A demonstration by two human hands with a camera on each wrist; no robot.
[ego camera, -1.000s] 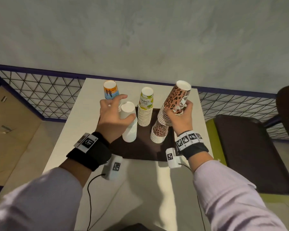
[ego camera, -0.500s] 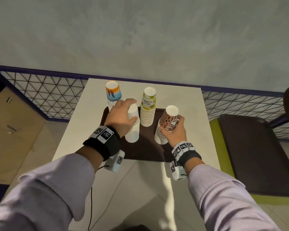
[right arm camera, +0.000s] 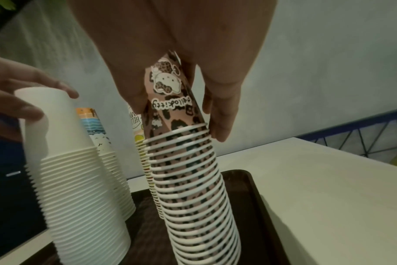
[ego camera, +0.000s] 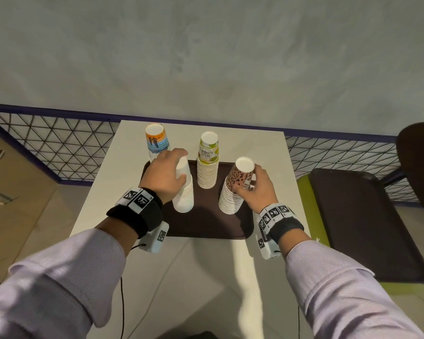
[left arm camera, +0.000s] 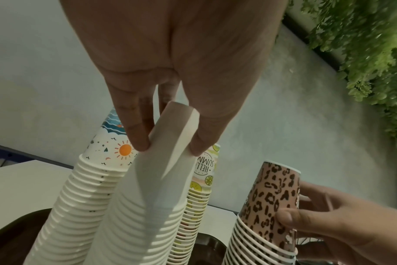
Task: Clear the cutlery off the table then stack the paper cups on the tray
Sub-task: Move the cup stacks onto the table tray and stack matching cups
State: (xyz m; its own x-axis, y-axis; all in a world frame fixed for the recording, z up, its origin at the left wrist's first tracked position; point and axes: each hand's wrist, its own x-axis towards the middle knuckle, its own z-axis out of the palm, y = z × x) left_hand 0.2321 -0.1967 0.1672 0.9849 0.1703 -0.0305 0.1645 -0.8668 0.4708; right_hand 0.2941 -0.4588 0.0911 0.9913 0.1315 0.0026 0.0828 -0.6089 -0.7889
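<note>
Two hands, grips atop white stack [ego camera: 183,192], leopard stack [ego camera: 233,192]

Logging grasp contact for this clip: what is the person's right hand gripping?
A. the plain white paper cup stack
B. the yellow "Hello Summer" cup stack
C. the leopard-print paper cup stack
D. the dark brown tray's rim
C: the right hand curls round the top cup of the leopard-print paper cup stack, with its thumb and fingers on opposite sides in the right wrist view.

4 cup stacks [ego camera: 207,171] on tray [ego camera: 206,226]
</note>
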